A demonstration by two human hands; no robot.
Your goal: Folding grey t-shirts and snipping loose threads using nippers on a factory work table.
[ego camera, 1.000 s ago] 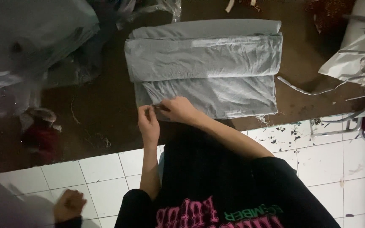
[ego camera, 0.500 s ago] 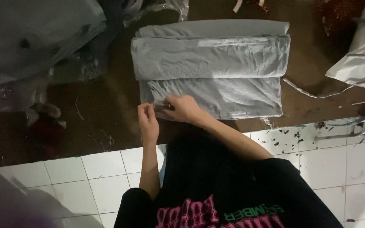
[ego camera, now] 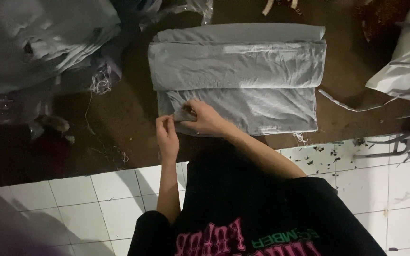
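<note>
folded grey cloth (ego camera: 243, 76) lies on brown floor (ego camera: 119, 118), long axis left-right, just ahead of both hands. right hand (ego camera: 205, 118) on its near-left corner, pinching edge; left hand (ego camera: 168, 137) beside it, fingers closed on same edge (right sits further onto cloth).
</note>
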